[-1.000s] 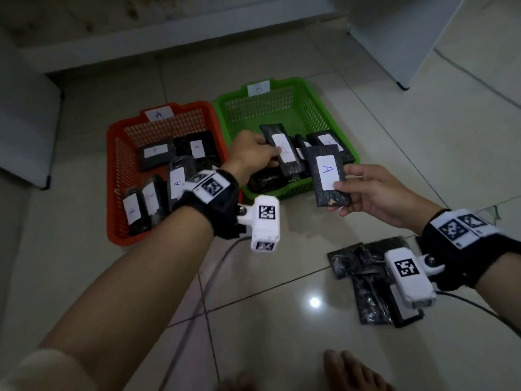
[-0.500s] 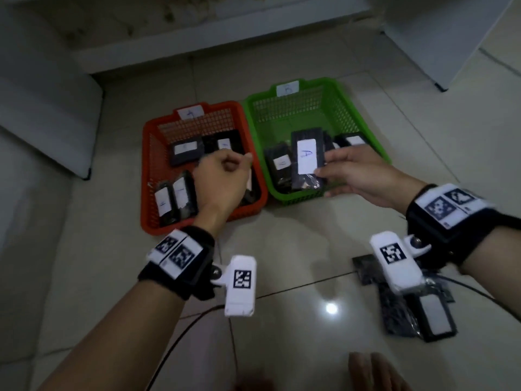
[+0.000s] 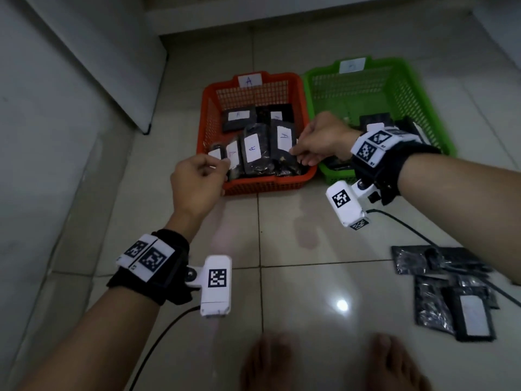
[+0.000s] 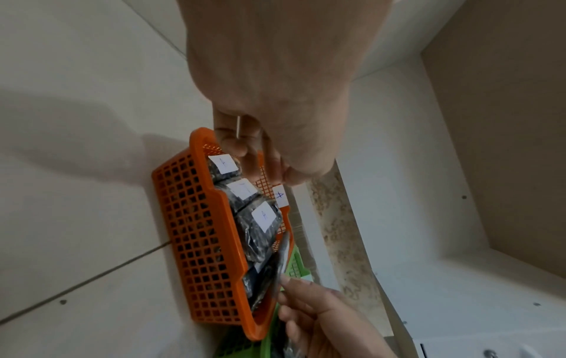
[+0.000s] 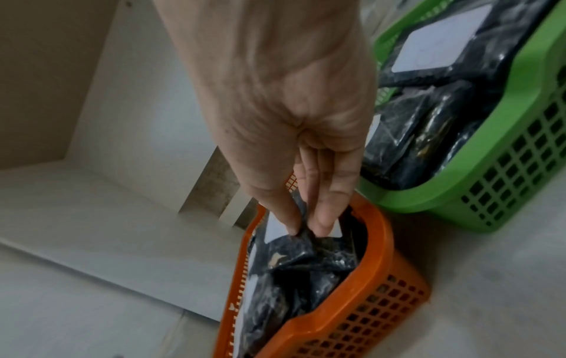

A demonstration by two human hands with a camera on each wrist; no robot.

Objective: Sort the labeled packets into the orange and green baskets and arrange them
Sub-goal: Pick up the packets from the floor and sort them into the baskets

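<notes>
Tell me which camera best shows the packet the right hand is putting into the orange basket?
The head view: the packet shows its label upright in the orange basket. Right wrist shows only its crumpled end between the fingers; left wrist shows it edge-on.

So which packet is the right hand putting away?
Find the orange basket, the one beside the green basket. Along its near edge black packets stand in a row, white labels up. It is the rightmost packet, pinched at its lower edge by the right hand, nearest the green basket.

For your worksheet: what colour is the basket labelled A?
Orange basket; head view shows it best.
</notes>
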